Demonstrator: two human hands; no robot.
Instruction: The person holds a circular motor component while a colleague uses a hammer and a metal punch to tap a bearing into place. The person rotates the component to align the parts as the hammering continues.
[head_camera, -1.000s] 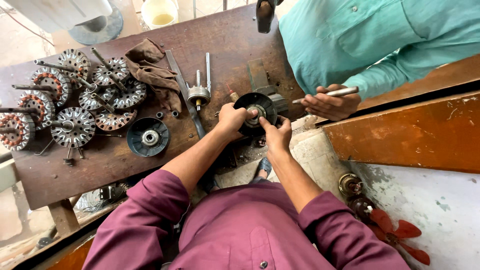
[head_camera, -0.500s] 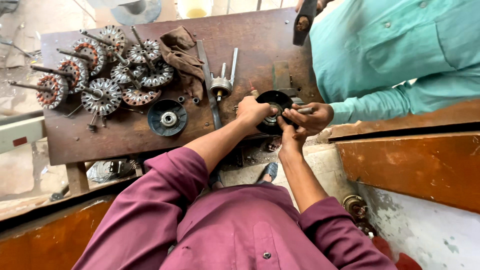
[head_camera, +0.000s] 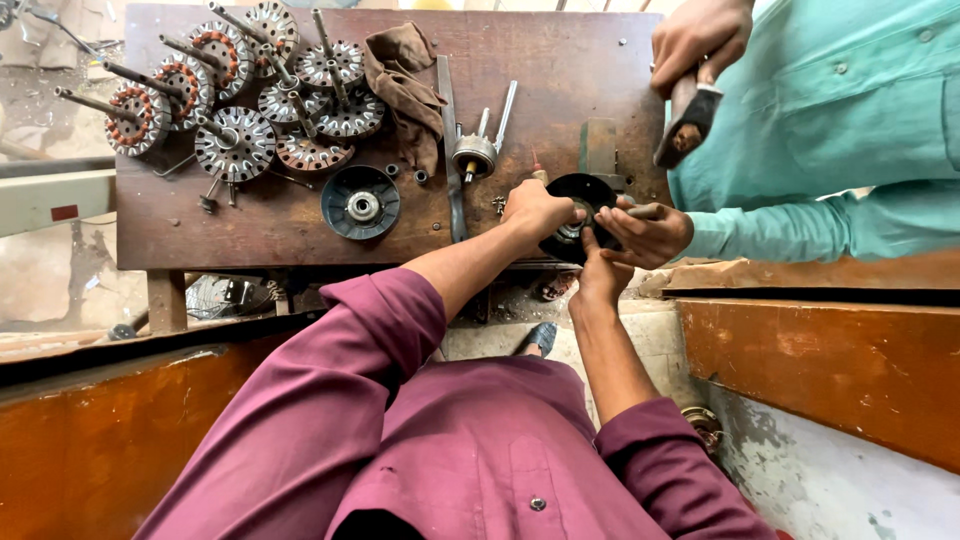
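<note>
**Two hands on a black round housing at the table edge**

Nearest, the left hand (head_camera: 535, 208) and the right hand (head_camera: 598, 272) both grip the black round housing (head_camera: 578, 205) at the near edge of the wooden table (head_camera: 560, 80). Just beside it, a co-worker's hand (head_camera: 650, 232) holds what seems a thin rod against the housing. Farther left lies a second black housing (head_camera: 361, 202), behind it the brown cloth (head_camera: 405, 75) and the wound stators (head_camera: 235, 90). Above right, a raised hammer (head_camera: 686, 118).

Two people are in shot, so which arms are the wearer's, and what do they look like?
The wearer's arms come from the bottom edge: maroon sleeves, rolled up near the elbows, forearms bare. Both hands, left and right, are bare: no gloves, no watch or rings visible.
</note>
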